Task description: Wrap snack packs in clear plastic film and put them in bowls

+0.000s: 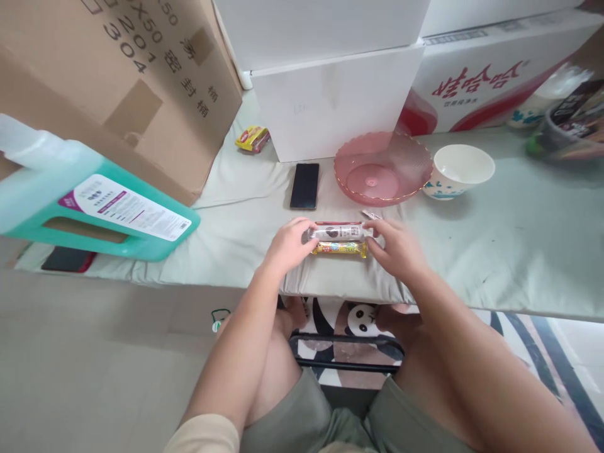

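A snack bar in a silver-and-white wrapper with a red edge [340, 232] lies crosswise on the cloth-covered table near its front edge. My left hand [287, 244] has its thumb and fingers closed round the left end of this bar. At the other end, my right hand [396, 250] grips it between thumb and fingers. Just in front of the bar, nearly touching it, is a thin snack stick in a yellow wrapper [340, 249]. Behind the right fingertips sits a small whitish packet [370, 215], partly hidden.
Behind my hands are a black phone [304, 187], a pink scalloped bowl [377, 173] and a white cup [460, 173]. A yellow-red packet [253, 139] lies farther back. Boxes line the back, including a cardboard box [141, 82]. A jug of green liquid [117, 201] stands left.
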The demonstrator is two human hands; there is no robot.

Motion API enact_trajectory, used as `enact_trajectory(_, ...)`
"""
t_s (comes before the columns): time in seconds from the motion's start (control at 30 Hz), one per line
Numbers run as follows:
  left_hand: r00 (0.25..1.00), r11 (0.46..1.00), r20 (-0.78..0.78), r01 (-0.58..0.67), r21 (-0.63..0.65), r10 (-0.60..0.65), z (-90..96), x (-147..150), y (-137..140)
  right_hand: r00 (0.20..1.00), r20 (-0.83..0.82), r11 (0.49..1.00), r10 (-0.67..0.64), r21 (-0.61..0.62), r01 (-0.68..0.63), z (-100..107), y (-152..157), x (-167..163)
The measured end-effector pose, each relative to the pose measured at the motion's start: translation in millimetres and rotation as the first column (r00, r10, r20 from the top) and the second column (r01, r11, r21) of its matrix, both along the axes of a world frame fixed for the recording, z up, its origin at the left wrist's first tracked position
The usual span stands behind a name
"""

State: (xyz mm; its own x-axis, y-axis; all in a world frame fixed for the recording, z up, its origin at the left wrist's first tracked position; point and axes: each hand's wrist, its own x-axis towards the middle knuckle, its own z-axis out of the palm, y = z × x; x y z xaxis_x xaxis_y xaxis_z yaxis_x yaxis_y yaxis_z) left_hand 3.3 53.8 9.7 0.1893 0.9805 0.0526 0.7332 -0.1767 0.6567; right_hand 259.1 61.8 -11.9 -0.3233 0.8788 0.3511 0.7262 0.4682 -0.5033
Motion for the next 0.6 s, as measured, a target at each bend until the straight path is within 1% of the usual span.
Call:
enact_trajectory(0.07, 1.0, 0.999, 0.013, -0.023, 0.038, 0.022, 1.5, -1, -1, 1.0, -0.027, 0.998, -0.013, 0.057, 0.015, 3, -2, 2)
enact_trajectory(0.17, 1.0, 0.993, 0.021, -0.003, 0.118, 0.001, 7.3, -5, -6, 0.998, -0.048, 0.992, 0.035, 0.122, -0.029, 14, -9, 7)
enact_trajectory(0.27, 0.999, 0.987, 0.039, -0.008, 0.161, 0.002, 14.1, -8, -15, 0.995, -0.058, 0.987, 0.081, 0.144, -0.072, 25, -18, 11)
enact_trajectory(0.33, 0.998, 0.987, 0.055, -0.01, 0.161, 0.001, 17.0, -9, -21, 0.991, -0.069, 0.987, 0.112, 0.124, -0.103, 31, -24, 12)
enact_trajectory(0.37, 0.999, 0.989, 0.049, 0.001, 0.151, -0.008, 17.8, -9, -24, 0.988, -0.067, 0.987, 0.141, 0.083, -0.135, 34, -26, 12)
enact_trajectory(0.4, 0.999, 0.992, 0.035, 0.019, 0.127, -0.024, 18.3, -9, -26, 0.981, -0.058, 0.983, 0.183, 0.014, -0.183, 37, -28, 12)
enact_trajectory(0.43, 0.999, 0.995, 0.015, 0.041, 0.092, -0.042, 18.7, -9, -28, 0.971, -0.042, 0.968, 0.236, -0.08, -0.239, 39, -29, 12)
enact_trajectory(0.47, 0.998, 0.997, -0.006, 0.062, 0.05, -0.061, 19.2, -9, -30, 0.956, -0.023, 0.938, 0.293, -0.19, -0.292, 41, -30, 11)
enact_trajectory(0.53, 0.994, 0.994, -0.029, 0.101, -0.042, -0.102, 21.5, -9, -34, 0.923, 0.003, 0.842, 0.386, -0.409, -0.351, 46, -32, 9)
enact_trajectory(0.6, 0.989, 0.983, -0.027, 0.138, -0.124, -0.143, 25.4, -9, -38, 0.897, -0.009, 0.728, 0.441, -0.58, -0.364, 49, -32, 7)
